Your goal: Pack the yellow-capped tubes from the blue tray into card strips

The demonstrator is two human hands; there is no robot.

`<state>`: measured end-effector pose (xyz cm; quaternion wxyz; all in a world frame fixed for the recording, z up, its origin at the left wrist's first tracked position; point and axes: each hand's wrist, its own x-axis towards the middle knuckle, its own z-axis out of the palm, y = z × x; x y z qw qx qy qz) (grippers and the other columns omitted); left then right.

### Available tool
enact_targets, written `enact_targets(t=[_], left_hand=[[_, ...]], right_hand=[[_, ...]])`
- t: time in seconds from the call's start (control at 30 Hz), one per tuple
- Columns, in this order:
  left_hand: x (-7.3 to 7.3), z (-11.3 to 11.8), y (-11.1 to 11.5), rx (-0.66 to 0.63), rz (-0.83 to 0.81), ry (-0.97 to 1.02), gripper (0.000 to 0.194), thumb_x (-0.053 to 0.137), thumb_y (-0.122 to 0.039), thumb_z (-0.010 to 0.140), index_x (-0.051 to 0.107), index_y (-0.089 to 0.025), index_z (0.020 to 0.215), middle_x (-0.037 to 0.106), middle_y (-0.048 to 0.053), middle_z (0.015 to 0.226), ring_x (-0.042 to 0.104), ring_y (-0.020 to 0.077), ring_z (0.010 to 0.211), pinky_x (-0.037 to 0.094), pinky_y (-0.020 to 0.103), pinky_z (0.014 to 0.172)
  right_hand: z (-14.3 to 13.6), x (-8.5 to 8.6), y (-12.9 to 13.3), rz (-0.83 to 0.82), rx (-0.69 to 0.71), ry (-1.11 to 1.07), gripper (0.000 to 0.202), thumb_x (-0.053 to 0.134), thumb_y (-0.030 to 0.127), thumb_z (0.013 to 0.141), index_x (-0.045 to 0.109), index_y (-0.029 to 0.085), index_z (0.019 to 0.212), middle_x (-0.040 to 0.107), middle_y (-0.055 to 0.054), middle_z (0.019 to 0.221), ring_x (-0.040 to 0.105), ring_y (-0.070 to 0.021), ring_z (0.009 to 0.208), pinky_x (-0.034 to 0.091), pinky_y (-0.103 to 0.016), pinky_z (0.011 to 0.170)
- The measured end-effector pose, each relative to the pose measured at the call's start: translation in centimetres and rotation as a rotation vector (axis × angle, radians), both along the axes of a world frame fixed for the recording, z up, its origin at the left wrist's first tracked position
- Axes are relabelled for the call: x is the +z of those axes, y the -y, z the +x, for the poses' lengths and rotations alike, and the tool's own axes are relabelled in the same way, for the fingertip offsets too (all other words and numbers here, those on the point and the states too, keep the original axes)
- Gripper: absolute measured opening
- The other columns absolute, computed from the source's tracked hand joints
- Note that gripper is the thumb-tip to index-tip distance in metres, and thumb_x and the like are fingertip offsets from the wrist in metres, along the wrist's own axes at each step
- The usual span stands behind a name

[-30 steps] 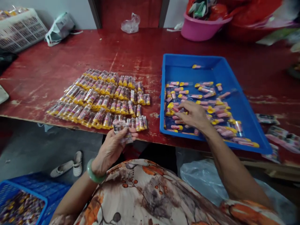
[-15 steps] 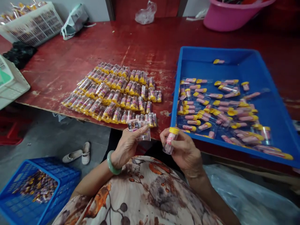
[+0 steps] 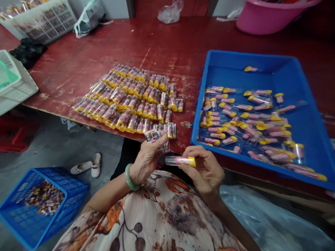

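My left hand (image 3: 150,157) pinches several small printed cards (image 3: 155,136) under its thumb, at the table's front edge. Beside it, my right hand (image 3: 202,167) grips a clear tube (image 3: 180,160) by its yellow cap. The tube lies level, its clear end pointing left at my left hand, with a pink printed roll inside near the cap. Ahead on the table, rows of capped tubes (image 3: 131,101) lie stacked closely together. To the right, a blue tray (image 3: 277,62) holds many loose tubes with pink rolls in them.
A white basket (image 3: 49,21) of tubes, a cloth bag (image 3: 89,17) and a black plastic bag (image 3: 28,52) sit at the left. A pink basin (image 3: 264,17) stands at the back right. On the floor are a blue crate (image 3: 75,191) holding tubes and white shoes (image 3: 96,165).
My right hand has turned the tube from upright, cap on top, to level with its cap to the right. My left hand keeps the cards. The view has shifted slightly.
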<state>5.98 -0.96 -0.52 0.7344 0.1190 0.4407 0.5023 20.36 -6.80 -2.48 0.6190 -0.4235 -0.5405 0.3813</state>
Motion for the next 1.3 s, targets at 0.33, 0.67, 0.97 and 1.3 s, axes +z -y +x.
enact_targets(t=[0.33, 0.67, 0.97, 1.3], left_hand=[[0.7, 0.5, 0.0, 0.066, -0.116, 0.086, 0.029, 0.090, -0.019, 0.061, 0.070, -0.012, 0.080, 0.071, 0.001, 0.077, 0.063, 0.0112, 0.064, 0.052, 0.023, 0.060], [0.9, 0.5, 0.3, 0.044, -0.119, 0.083, 0.035, 0.094, -0.023, 0.055, 0.069, -0.013, 0.077, 0.068, -0.001, 0.070, 0.058, 0.0090, 0.058, 0.050, 0.020, 0.055], [0.4, 0.2, 1.3, -0.055, 0.009, 0.042, 0.043, 0.093, -0.036, 0.058, 0.068, -0.012, 0.083, 0.069, 0.002, 0.079, 0.063, 0.0118, 0.067, 0.054, 0.023, 0.062], [0.7, -0.5, 1.6, -0.064, 0.087, -0.034, 0.049, 0.096, -0.040, 0.048, 0.071, -0.014, 0.080, 0.070, 0.002, 0.078, 0.062, 0.0116, 0.067, 0.051, 0.023, 0.066]], right_hand=[[-0.1, -1.1, 0.7, 0.293, -0.232, 0.261, 0.040, 0.073, 0.010, 0.075, 0.057, 0.025, 0.109, 0.064, -0.005, 0.098, 0.063, -0.0196, 0.084, 0.055, -0.035, 0.070], [0.0, -1.0, 1.0, 0.377, -0.269, 0.412, 0.042, 0.074, 0.011, 0.076, 0.058, 0.027, 0.111, 0.068, -0.004, 0.097, 0.068, -0.0194, 0.080, 0.059, -0.035, 0.068], [-1.5, -2.5, 0.4, 0.480, -0.469, 0.530, 0.050, 0.082, 0.014, 0.073, 0.057, 0.026, 0.113, 0.071, -0.003, 0.096, 0.071, -0.0182, 0.076, 0.060, -0.031, 0.064], [-1.1, -1.0, -2.0, 0.434, -0.132, 0.569, 0.038, 0.071, 0.024, 0.087, 0.057, 0.024, 0.123, 0.068, -0.011, 0.111, 0.070, -0.0220, 0.095, 0.061, -0.036, 0.076]])
